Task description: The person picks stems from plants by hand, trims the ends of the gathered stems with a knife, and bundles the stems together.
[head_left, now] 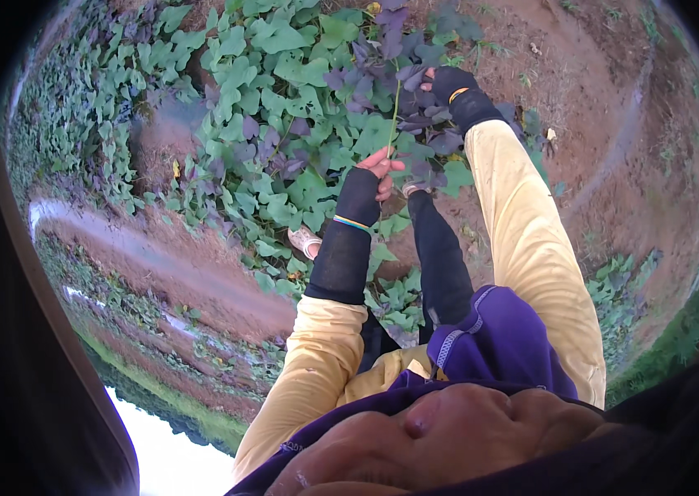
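A pale green vine stem (pixel 394 116) runs up from the fingertips of my left hand (pixel 381 171), which pinches its lower end. Green and purple leaves surround the stem's upper part. Farther right and higher, my right hand (pixel 450 86) has its fingers bent in at some dark purple leaves (pixel 415 78). What those fingers grip is hidden by the glove and foliage. Both hands wear black fingerless gloves, with bare fingertips showing. Below them spreads a thick bed of broad green leaves (pixel 304 70).
Reddish-brown soil (pixel 581 74) lies to the right of the vines. A furrow (pixel 159 256) crosses on the left, with more leafy rows beyond. My light-coloured shoe (pixel 305 240) stands among the leaves at the bed's near edge.
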The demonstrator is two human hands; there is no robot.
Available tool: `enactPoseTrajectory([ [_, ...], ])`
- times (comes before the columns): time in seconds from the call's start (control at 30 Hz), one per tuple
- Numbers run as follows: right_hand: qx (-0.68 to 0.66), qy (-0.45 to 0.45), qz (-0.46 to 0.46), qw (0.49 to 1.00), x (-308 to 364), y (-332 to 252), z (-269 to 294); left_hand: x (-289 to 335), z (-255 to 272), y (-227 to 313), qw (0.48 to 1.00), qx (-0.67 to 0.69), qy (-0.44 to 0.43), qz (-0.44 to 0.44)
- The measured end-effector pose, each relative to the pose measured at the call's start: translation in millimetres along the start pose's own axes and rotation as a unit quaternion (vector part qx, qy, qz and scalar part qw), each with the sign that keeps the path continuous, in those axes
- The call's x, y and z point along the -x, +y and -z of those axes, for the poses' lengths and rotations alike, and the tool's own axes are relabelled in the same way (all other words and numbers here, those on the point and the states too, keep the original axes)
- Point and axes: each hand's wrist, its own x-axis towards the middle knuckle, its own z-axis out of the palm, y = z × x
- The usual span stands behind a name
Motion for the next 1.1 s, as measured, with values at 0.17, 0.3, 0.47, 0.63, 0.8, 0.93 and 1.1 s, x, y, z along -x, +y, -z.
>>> enactPoseTrajectory([
  [0.17,-0.027,0.047,-0.099,0.994,54,40,-3,33,21,-3,0.996,0.075,-0.055,0.016],
  [0.3,-0.622,-0.108,-0.225,0.743,138,-42,5,64,13,-31,0.993,0.066,-0.097,0.029],
  [0.47,-0.799,-0.01,-0.2,0.567,211,-119,-25,84,2,-79,0.976,0.096,-0.173,0.092],
  [0.63,-0.695,0.139,-0.144,0.69,209,-133,-39,84,47,-98,0.986,-0.13,0.108,0.009],
  [0.8,-0.483,0.097,-0.076,0.867,228,-131,-42,80,41,-39,0.985,-0.027,0.16,-0.059],
  [0.93,-0.451,0.076,0.011,0.889,253,-154,-58,76,14,-29,0.994,0.042,0.102,-0.022],
  [1.1,-0.572,0.034,-0.046,0.818,265,-161,-50,90,22,-43,0.996,0.021,0.086,0.028],
])
